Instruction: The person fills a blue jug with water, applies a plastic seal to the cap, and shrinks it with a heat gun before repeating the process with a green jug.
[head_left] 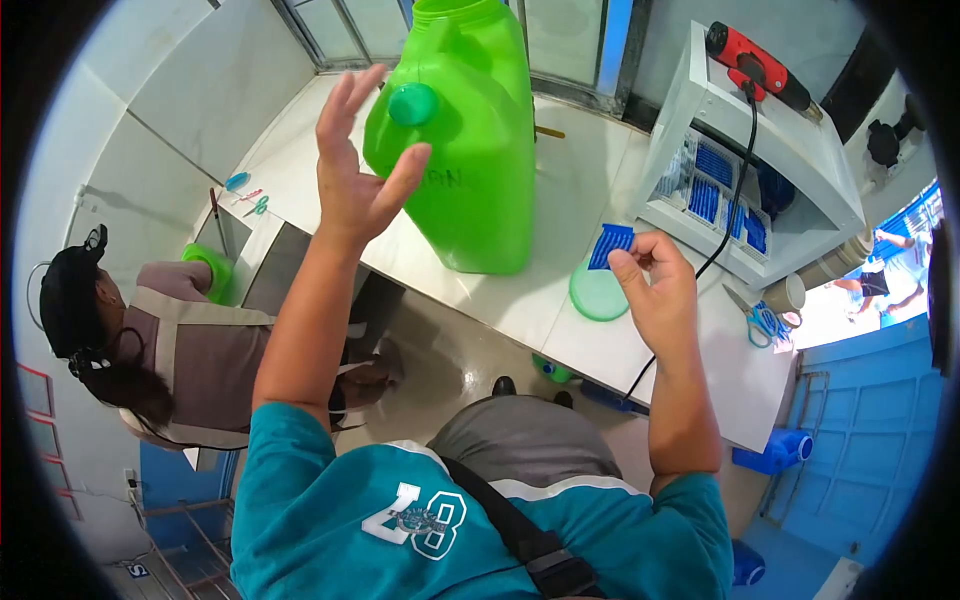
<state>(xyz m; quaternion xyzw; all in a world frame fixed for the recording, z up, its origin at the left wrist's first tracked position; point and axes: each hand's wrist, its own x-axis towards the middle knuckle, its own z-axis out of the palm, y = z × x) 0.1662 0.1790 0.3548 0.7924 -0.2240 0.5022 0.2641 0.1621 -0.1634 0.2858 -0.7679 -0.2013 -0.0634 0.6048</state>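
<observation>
A large green plastic jug [470, 170] with a darker green cap [412, 104] stands on the white counter. My left hand [362, 165] is raised in front of the jug's left side, fingers spread, holding nothing. Between the thumb and fingers of my right hand [655, 285] is a small blue ribbed piece [611, 246]. Just below that piece, a round translucent green lid [598, 292] lies on the counter beside my right hand.
A white open cabinet [690, 120] holds blue packets, with a red heat gun [762, 70] on top and its black cord hanging down. Blue scissors [760, 322] lie at right. Another person [190, 330] sits at left near small tools.
</observation>
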